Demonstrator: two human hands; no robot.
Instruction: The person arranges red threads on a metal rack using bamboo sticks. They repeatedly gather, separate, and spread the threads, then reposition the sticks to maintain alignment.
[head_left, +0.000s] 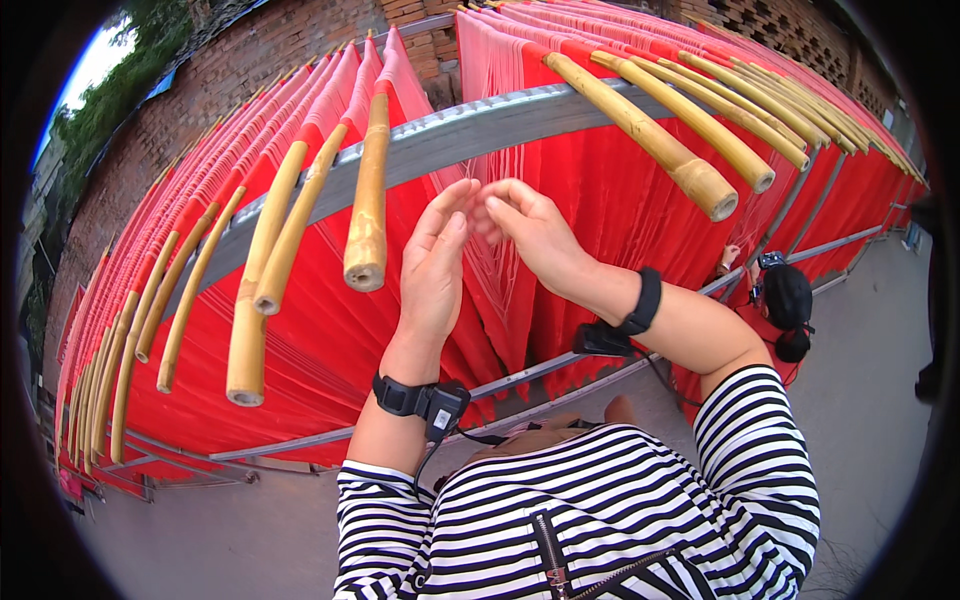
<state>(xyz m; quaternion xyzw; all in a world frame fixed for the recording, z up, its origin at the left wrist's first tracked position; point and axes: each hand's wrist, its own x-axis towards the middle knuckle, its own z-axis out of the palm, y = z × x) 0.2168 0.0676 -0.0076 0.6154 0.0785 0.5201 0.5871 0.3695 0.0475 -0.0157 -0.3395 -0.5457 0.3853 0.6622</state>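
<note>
Both my hands are raised before a rack hung with red and pink strands. My left hand (435, 266) is upright, its fingertips bent towards my right hand (531, 229). The fingertips of both hands nearly meet and are slightly blurred; whether a thin strand is between them cannot be told. Behind them hang loose pink strands (501, 281) in a gap between red hanging sheets (600, 217). A bamboo pole (367, 202) ends just left of my left hand. Another bamboo pole (645, 135) juts out at the upper right, above my right hand.
A grey metal rail (480, 131) carries several bamboo poles with strands over them. A lower metal bar (525, 373) crosses near my waist. At the right, a co-worker (786, 300) wearing a head-mounted device is low beside the sheets, one hand raised to them. A brick wall (247, 67) stands behind.
</note>
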